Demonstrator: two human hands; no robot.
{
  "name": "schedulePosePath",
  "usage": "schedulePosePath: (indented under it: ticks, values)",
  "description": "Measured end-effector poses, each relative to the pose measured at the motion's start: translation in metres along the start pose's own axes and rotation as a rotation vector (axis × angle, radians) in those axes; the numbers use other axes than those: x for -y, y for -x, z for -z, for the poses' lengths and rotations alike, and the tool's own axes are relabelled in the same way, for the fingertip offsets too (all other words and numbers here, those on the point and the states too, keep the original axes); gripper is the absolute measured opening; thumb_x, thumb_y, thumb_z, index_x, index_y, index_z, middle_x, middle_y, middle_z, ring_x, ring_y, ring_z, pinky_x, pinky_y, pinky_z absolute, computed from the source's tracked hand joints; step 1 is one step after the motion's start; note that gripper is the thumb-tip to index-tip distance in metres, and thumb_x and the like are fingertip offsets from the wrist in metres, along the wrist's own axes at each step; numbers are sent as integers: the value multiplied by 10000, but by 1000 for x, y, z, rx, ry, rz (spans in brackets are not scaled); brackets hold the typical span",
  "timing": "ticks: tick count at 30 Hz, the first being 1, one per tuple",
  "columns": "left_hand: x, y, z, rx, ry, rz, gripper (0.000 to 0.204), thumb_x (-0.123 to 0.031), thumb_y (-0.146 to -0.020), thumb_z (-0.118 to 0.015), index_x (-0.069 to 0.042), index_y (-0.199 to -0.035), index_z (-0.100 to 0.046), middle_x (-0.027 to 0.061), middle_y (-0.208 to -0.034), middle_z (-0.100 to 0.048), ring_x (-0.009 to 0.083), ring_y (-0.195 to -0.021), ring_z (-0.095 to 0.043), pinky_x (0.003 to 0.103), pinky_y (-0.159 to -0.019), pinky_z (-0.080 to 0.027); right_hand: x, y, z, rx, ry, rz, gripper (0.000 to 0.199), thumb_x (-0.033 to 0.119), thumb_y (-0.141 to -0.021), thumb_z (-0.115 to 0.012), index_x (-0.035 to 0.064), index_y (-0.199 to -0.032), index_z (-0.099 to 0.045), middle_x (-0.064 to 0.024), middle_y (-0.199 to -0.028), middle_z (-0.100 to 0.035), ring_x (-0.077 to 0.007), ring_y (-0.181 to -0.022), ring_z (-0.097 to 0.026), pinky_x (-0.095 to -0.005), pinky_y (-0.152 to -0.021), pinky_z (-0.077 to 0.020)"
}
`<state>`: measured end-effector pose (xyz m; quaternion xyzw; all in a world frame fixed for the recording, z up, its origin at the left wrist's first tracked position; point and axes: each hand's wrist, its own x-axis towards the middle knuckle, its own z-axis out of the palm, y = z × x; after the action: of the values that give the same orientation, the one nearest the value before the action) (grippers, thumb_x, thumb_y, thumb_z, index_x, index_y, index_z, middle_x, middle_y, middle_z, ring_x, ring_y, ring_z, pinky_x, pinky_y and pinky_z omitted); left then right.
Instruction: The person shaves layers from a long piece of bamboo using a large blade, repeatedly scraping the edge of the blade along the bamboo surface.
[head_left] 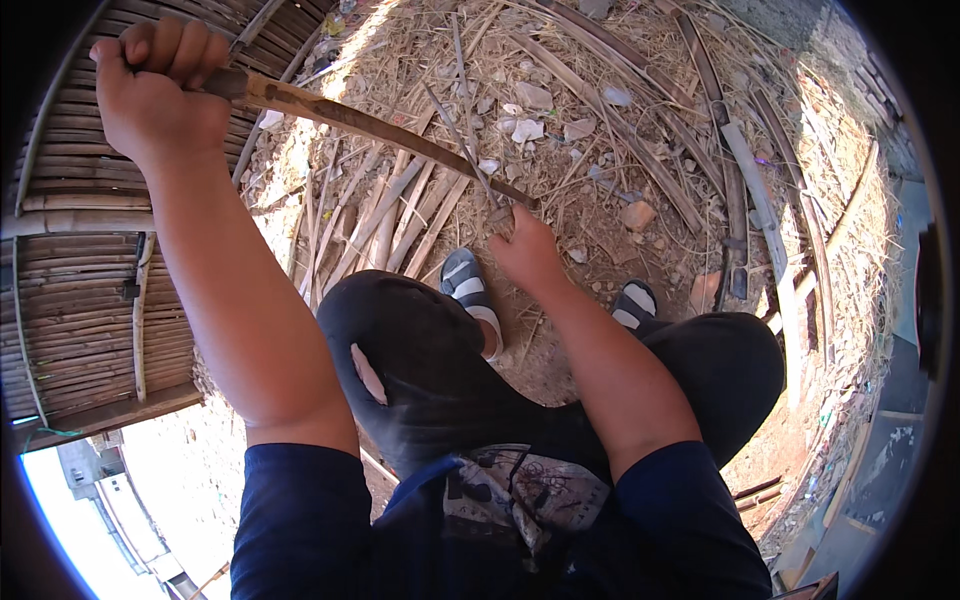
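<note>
High on the left, my left hand [165, 95] is closed around the near end of a long brown bamboo strip [370, 122]. The strip slants down to the right, and its dark far end lies by my right hand [525, 248]. That hand is closed above the ground, between and ahead of my feet. From its fingers a thin, dark, blade-like piece [455, 135] points up and left, crossing the bamboo strip. Its handle is mostly hidden, so I cannot tell for sure whether it is a knife.
Split bamboo pieces [400, 210] lie under the strip. Long bamboo poles [735, 200] lie on the right amid straw and stones, with a reddish stone [638, 216] nearer. A bamboo slat panel [85, 310] stands at left. My sandalled foot [468, 285] is below the strip.
</note>
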<state>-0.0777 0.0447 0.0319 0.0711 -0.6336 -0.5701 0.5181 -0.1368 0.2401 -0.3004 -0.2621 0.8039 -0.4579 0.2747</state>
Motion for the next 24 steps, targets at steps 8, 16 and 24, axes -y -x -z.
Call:
schedulePosePath:
  ticks: [8,16,24]
  values:
    - [6,-4,16,248,219,89,416,-303,-1044,-286,-131,-669,-339,-18,-573,-215,123,-525,-160,287,-513,-196,-96,-2,-10,53,201,-201,414,213,-752,-681,-19,-1082,-587,-274,-995,-662,-429,-982,-636,-490,-854,-500]
    - [10,0,15,-29,6,-1,421,-306,-1050,-267,-128,-674,-328,-14,-575,-212,131,-529,-160,294,-511,-200,-44,-3,-16,-40,82,-66,411,204,-759,-673,-24,-1086,-573,-278,-920,-663,-453,-901,-642,-508,-794,-506]
    - [15,-9,21,-69,22,-3,421,-312,-1058,-238,-120,-696,-336,-11,-578,-225,125,-519,-166,291,-504,-212,-119,5,-27,4,239,-178,382,185,-772,-669,-25,-1075,-569,-291,-916,-662,-455,-898,-650,-488,-808,-522]
